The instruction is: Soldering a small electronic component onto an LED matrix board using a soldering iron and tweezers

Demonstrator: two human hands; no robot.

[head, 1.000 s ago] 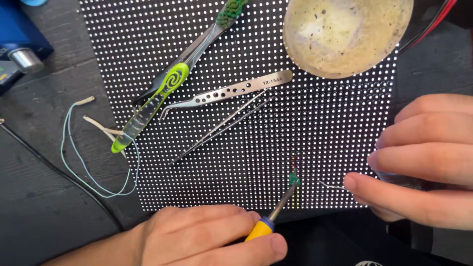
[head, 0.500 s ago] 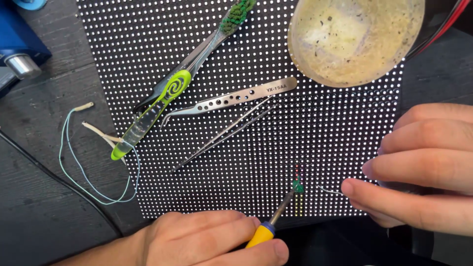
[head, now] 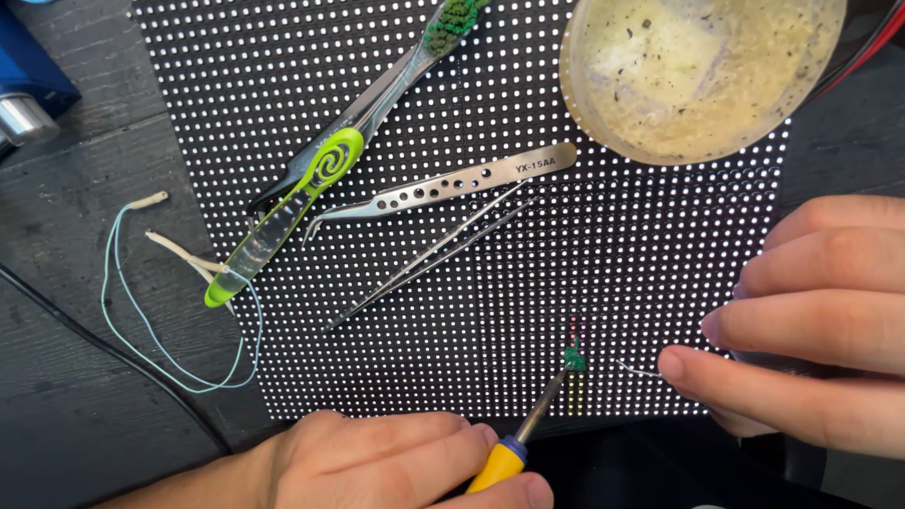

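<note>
I am gripping a soldering iron (head: 528, 429) in my left hand (head: 405, 462), fingers wrapped tight around its yellow handle, and its tip is touching the dotted black panel (head: 603, 245) near the bottom edge, at a small spot glowing green with a little red above it. My right hand (head: 811, 320) is coming in from the right edge, fingers lying close together; the lowest fingertip (head: 674, 363) is pinching the end of a thin wire (head: 639, 370), which is pointing left toward the iron's tip and stopping just short of it. How the thumb is sitting I cannot tell, since the fingers are covering it.

Further up the panel, two pairs of metal tweezers are lying crossed: slim pointed tweezers (head: 429, 256) running diagonally and curved tweezers with holes (head: 443, 191) resting over them. Left of those, a green toothbrush (head: 320, 174) is lying slanted, its bristles near the top edge and its handle end reaching off the panel's left side. A round shallow dish (head: 698, 71) with speckled yellowish residue is sitting on the panel's upper right corner. On the dark wooden table (head: 85, 396) to the left, a loop of pale blue wire (head: 141, 349) is lying beside a black cable (head: 104, 349).
</note>
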